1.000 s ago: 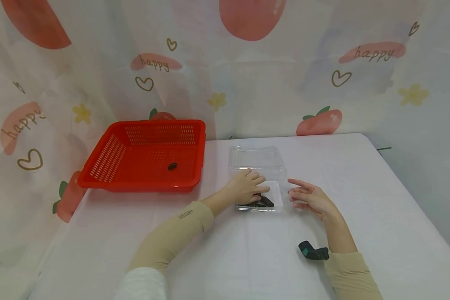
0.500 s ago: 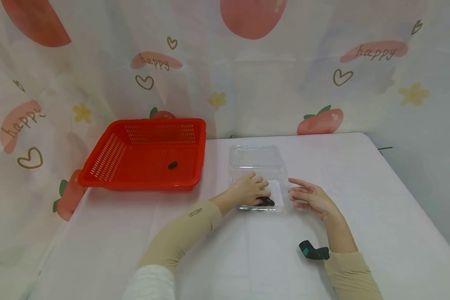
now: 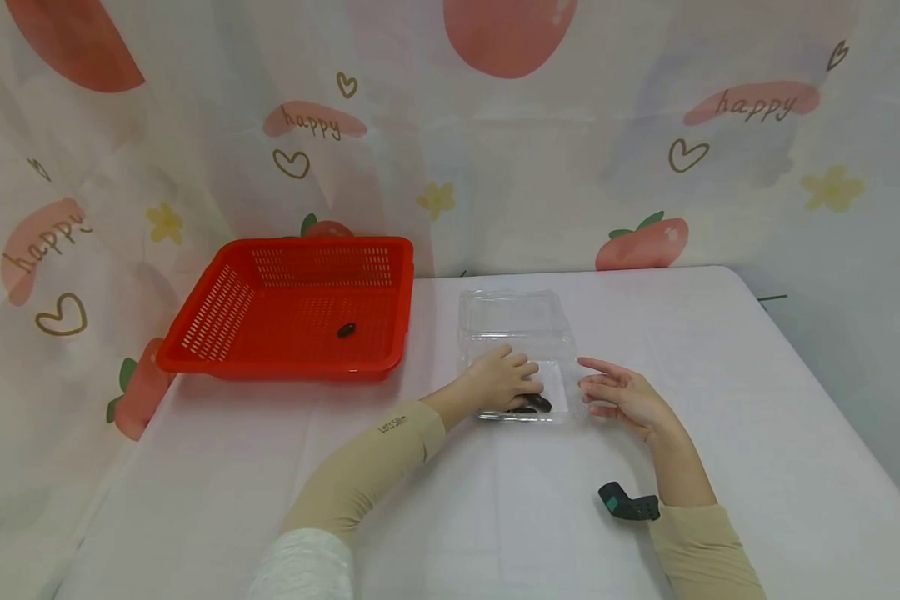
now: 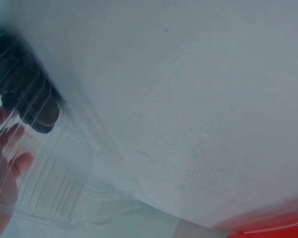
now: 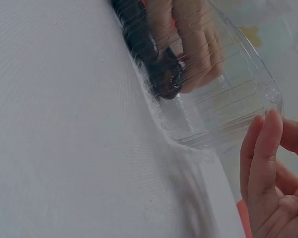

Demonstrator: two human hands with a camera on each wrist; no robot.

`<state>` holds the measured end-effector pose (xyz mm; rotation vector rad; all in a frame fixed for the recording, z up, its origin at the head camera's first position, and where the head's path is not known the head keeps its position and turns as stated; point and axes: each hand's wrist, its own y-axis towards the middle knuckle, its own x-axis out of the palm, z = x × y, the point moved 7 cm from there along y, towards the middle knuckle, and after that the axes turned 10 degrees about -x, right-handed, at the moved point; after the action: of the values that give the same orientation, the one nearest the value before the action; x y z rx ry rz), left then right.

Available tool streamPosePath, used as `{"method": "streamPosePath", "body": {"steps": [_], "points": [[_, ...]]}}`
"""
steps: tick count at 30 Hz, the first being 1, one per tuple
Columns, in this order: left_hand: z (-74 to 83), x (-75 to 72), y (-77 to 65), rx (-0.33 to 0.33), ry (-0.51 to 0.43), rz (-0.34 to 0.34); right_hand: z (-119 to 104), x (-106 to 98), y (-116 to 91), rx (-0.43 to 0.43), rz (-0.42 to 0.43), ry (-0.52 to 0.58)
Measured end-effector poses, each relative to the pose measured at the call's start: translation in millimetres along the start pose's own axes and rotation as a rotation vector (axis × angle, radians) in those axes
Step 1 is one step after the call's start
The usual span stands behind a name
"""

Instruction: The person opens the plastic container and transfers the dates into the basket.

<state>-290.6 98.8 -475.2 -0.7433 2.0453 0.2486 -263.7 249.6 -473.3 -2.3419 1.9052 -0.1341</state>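
Head view: small, black, oblong pieces (image 3: 539,403) lie along the near side of a clear, hinged plastic container (image 3: 557,382), your left hand (image 3: 499,380) over them; whether it pinches one cannot be told. White cloth (image 3: 435,508) lies beneath, a strawberry-printed hanging (image 3: 555,158) behind.

Left wrist view: thin, ribbed walls (image 4: 54,186) will likely flex.

Right wrist view: your right hand (image 5: 273,208), unclenched, has fingertips at the container's corner. Glossy pieces, probably light, slippery; grip mid-length.
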Motion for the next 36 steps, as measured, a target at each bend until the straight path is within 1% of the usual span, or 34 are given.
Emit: {"method": "streamPosePath", "body": {"steps": [6, 13, 19, 22, 27, 29, 30, 34, 36], "points": [[-0.3, 0.7, 0.2, -0.011, -0.017, -0.004, 0.5, -0.2, -0.5, 0.001, -0.003, -0.003], [-5.1, -4.6, -0.9, -0.041, -0.052, 0.028, 0.6, -0.5, -1.4, -0.004, -0.001, 0.000], [-16.4, -13.2, -2.3, -0.071, -0.102, -0.003, 0.8, -0.2, -2.0, 0.002, 0.007, 0.005], [-25.6, -18.5, -3.1, -0.108, -0.122, 0.008, 1.7, -0.4, -1.5, 0.006, 0.011, 0.015], [-45.8, -30.9, -6.3, -0.179, -0.155, 0.082, 2.4, -1.4, -1.2, 0.013, 0.022, 0.022], [-56.4, -35.4, -8.5, -0.210, -0.171, 0.118, 2.0, -1.6, -1.2, 0.012, 0.022, 0.016], [-62.2, -36.8, -9.8, -0.225, -0.176, 0.126, 1.6, -1.6, -1.3, 0.012, 0.021, 0.014], [-88.4, -41.6, -17.8, -0.285, -0.184, 0.149, 0.7, -1.1, -1.3, 0.006, 0.014, 0.015], [-102.6, -43.6, -23.6, -0.315, -0.185, 0.143, 0.5, -1.0, -1.3, 0.002, 0.012, 0.015]]}}
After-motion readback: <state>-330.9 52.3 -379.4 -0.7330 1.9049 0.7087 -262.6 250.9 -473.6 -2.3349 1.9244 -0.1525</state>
